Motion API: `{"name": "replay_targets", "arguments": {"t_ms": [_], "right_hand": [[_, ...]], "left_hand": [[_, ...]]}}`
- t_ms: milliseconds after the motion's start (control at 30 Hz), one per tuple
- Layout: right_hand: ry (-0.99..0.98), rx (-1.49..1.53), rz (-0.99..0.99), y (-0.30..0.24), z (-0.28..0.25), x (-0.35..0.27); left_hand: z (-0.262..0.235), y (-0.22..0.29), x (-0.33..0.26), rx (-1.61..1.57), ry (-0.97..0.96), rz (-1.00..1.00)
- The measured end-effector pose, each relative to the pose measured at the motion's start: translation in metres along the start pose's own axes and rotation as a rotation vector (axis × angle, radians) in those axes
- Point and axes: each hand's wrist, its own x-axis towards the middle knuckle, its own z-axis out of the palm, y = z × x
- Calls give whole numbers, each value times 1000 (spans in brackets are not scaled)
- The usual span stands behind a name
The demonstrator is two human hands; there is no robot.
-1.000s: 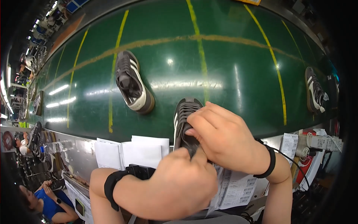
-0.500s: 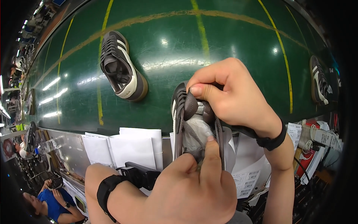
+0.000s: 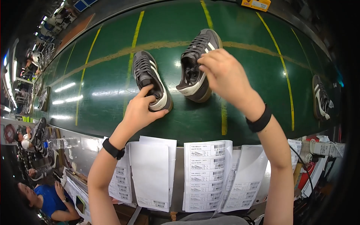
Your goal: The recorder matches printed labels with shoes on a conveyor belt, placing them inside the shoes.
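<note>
Two dark grey sneakers with white side stripes, pale heel patches and gum-coloured soles are on the green surface in front of me. My left hand (image 3: pixel 138 109) grips the left sneaker (image 3: pixel 142 64) at its heel, fingers in the opening and thumb around the outside. At the collar of the right sneaker (image 3: pixel 197 45), my right hand (image 3: pixel 227 73) has its fingers pinched on the side edge. Dark material shows inside the right shoe's opening. The right fingertips are partly hidden from view.
Printed label sheets (image 3: pixel 205 176) hang along the near edge of the green table (image 3: pixel 180 129). Another sneaker (image 3: pixel 319 96) stands at the far right. A yellow box (image 3: pixel 256 4) is at the far edge. A person in blue (image 3: pixel 48 200) sits at lower left.
Both hands have moved farther out and apart, each now at a sneaker. No shoe stands at the near edge now, where I was handling one with pale paper inside. My view has shifted.
</note>
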Motion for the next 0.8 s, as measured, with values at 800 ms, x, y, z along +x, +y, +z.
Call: {"name": "replay_targets", "arguments": {"t_ms": [800], "right_hand": [[-463,828,509,-90,-13,-21]], "left_hand": [[-103,155,-55,-626,-754,-421]]}}
